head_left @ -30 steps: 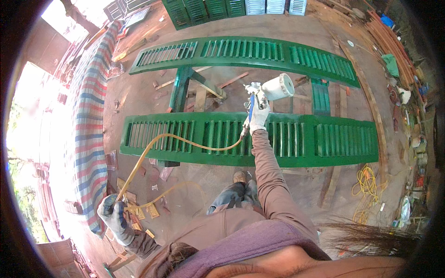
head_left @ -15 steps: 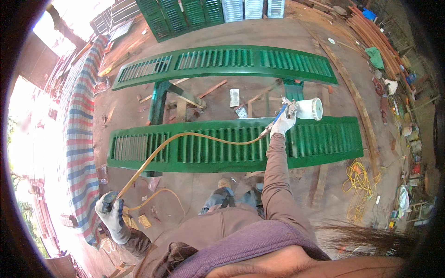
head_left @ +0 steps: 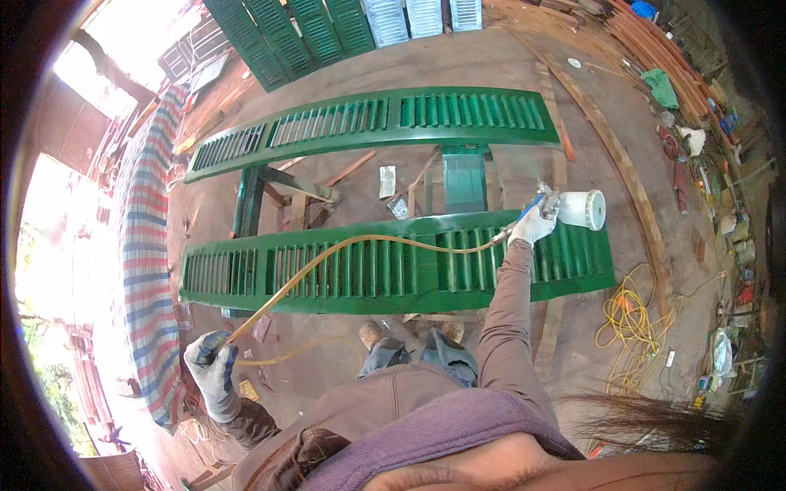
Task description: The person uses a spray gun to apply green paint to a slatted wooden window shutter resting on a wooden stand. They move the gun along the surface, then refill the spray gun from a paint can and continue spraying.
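My gloved right hand [head_left: 534,225] is closed around a paint spray gun [head_left: 550,203] over the right part of the near green louvred shutter [head_left: 426,274]. A white paint cup [head_left: 583,210] is attached to the gun's right side. A faint mist hangs beyond the nozzle. From the gun's handle, a yellowish hose [head_left: 360,239] arcs left across the shutter to my gloved left hand [head_left: 214,368], whose fingers are wrapped round it at the lower left. Farther off lies a second green shutter [head_left: 394,114], parallel to the near one. Both rest on green-stained supports [head_left: 464,182].
Green shutters [head_left: 282,41] and pale blue ones [head_left: 426,16] stand at the back. Striped sheeting [head_left: 147,270] runs along the left. On the right are a long timber [head_left: 610,139], a tangled yellow cord [head_left: 630,319] and assorted clutter by the wall.
My right hand has moved right along the near shutter with the spray gun, drawing the hose along. The view has shifted a little, and both my shoes now show below the shutter.
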`<action>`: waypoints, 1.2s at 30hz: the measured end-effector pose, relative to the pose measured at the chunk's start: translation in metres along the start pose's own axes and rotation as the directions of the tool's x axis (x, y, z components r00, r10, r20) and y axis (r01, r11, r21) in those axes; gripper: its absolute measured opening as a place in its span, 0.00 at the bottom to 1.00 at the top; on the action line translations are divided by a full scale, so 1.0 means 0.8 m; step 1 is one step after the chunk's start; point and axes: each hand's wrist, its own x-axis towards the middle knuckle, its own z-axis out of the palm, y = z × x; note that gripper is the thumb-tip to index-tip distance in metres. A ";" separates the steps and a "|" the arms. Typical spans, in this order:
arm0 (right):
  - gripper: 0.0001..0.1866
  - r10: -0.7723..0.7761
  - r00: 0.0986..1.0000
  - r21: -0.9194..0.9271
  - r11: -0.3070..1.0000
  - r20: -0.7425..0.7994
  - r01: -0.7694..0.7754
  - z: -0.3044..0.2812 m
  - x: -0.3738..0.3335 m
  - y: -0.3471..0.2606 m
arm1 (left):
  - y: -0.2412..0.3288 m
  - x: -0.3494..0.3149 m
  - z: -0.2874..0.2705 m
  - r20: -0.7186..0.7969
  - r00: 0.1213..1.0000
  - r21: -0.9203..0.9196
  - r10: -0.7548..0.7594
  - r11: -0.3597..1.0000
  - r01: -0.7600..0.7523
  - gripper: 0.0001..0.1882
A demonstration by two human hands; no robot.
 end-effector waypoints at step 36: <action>0.10 0.140 0.815 0.110 0.964 0.563 -0.241 -0.021 0.069 -0.086 | 0.046 -0.044 0.078 -0.050 0.997 -0.086 -0.054 0.995 0.050 0.11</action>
